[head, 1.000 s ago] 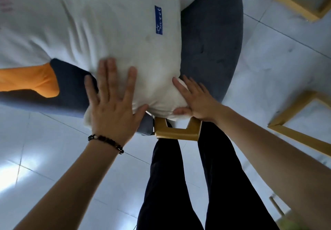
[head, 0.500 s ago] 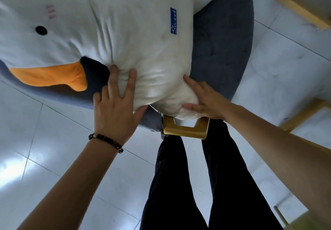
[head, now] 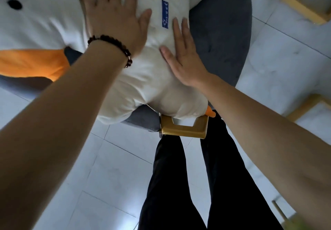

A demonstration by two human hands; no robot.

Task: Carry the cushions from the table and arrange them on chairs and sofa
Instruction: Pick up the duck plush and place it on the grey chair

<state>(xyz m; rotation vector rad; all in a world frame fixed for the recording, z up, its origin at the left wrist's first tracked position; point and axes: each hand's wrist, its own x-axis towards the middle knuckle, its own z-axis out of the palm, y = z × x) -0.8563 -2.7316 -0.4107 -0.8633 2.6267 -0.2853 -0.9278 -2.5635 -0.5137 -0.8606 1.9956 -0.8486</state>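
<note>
Both hands, seen from the head camera, lie flat and wide on the white duck cushion (head: 154, 79) and hold nothing. The left hand (head: 114, 16) has its fingers spread, and the right hand (head: 182, 57) sits just under the blue label (head: 165, 13). The cushion rests on the grey chair (head: 220, 32), with its end over the front edge. I think the hands press down so it sits snug and does not slide off.

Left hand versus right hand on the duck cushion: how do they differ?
The left hand wears a beaded bracelet; the right hand has a bare wrist. The left hand lies farther up the white cushion, left of the blue label, fingers spread. The right hand lies just below the label, near the grey chair, fingers together. Both lie flat on the cushion, gripping nothing.
</note>
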